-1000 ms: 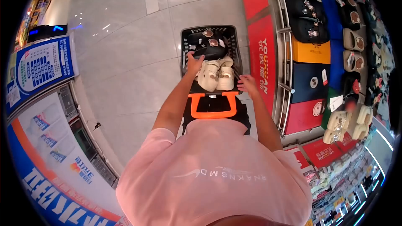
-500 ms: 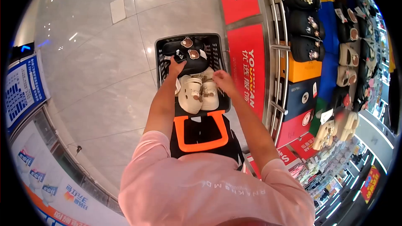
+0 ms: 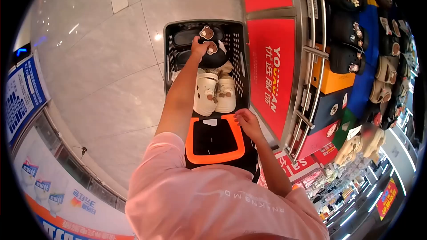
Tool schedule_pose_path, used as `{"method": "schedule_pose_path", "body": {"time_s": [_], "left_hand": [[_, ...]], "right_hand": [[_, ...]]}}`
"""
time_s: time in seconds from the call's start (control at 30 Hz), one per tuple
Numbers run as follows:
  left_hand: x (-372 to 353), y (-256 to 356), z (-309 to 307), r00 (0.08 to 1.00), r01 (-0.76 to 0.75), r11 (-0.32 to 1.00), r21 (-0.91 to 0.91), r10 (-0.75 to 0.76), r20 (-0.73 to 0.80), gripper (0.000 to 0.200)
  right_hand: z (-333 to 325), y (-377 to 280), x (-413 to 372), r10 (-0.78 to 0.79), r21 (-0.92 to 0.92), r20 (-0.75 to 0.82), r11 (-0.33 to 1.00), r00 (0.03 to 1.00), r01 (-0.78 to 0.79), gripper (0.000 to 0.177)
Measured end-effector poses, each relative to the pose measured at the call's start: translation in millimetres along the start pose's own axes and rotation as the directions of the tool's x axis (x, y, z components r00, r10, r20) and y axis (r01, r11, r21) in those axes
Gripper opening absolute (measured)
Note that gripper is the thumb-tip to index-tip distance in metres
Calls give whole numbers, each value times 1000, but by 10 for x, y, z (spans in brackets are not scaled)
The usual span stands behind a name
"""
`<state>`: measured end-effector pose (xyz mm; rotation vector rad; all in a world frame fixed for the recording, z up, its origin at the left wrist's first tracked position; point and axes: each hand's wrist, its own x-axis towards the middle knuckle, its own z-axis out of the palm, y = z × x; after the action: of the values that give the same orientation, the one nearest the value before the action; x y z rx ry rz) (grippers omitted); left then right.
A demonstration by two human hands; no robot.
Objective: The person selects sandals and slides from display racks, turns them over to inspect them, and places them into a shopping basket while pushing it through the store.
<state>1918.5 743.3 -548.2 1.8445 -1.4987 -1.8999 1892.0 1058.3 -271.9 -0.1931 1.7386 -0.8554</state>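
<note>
Nearest, at the bottom of the frame, is the person's pink shirt (image 3: 222,195). Just above it, an orange handle (image 3: 191,142) stands up from the near end of a black basket (image 3: 243,62) on the pale tiled floor (image 3: 102,62).

The right hand (image 3: 248,123) lies at the near right corner of the basket, where the handle meets the rim. Its fingers are bent, but I cannot tell whether they close on anything.

A pair of cream clogs (image 3: 215,93) sits side by side in the middle of the basket, long axes running up and down the frame.

Beyond them, at the far end of the basket, are black clogs (image 3: 187,38) with bear charms (image 3: 206,32), their long axes lying roughly across the frame. The left hand (image 3: 199,48) reaches over the cream pair with the arm stretched out and rests on the black clogs, fingers curled over one. Whether it grips cannot be told.

So the hands are well apart. The left is on the black clogs, and the right hangs back at the near rim, with the cream pair between.

To the right of the frame, a red panel (image 3: 271,71) fronts a rack (image 3: 351,40) of more clogs.
</note>
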Motion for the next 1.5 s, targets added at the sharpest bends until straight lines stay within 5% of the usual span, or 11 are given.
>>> {"method": "schedule_pose_path", "body": {"time_s": [0.1,0.3,0.43,0.5,0.53,0.6,0.8,0.9,1.17,1.27,1.5], "left_hand": [[-501,245,-289,991,-109,976,-189,122,57,51],[-1670,582,-992,916,-329,854,-404,393,84,42],[-2721,733,-1403,823,-548,782,-295,567,-26,37],[-3360,874,-1604,786,-613,756,-229,613,-82,37],[-3576,844,-1719,759,-644,738,-202,650,-47,38],[-3884,717,-1939,734,-664,728,-170,678,34,38],[-4126,580,-2517,746,-637,770,-43,629,218,29],[-4402,729,-2640,710,-695,717,54,673,206,30],[-5057,871,-2725,616,-787,578,217,759,212,35],[-5316,733,-2652,551,-827,535,173,832,65,34],[-6494,975,-1920,426,-861,283,423,855,295,37]], "right_hand": [[-62,-104,103,-228,-273,-7,937,974,217,12],[-131,-698,420,-501,-244,-205,858,841,451,16],[103,-1305,122,-15,523,-127,848,992,80,39],[98,-886,242,-91,667,357,721,929,-186,55],[350,-955,49,57,667,188,725,981,-170,59],[521,-786,-177,-111,733,422,626,900,-266,75],[1161,-869,-1035,197,500,610,656,768,-566,71],[1480,-454,-941,-26,594,727,524,686,-610,60],[1534,-414,-1351,-129,578,608,748,783,-326,50],[1457,-398,-1518,-232,495,531,866,815,-77,47],[833,51,-2287,-638,185,330,767,696,615,41]]}}
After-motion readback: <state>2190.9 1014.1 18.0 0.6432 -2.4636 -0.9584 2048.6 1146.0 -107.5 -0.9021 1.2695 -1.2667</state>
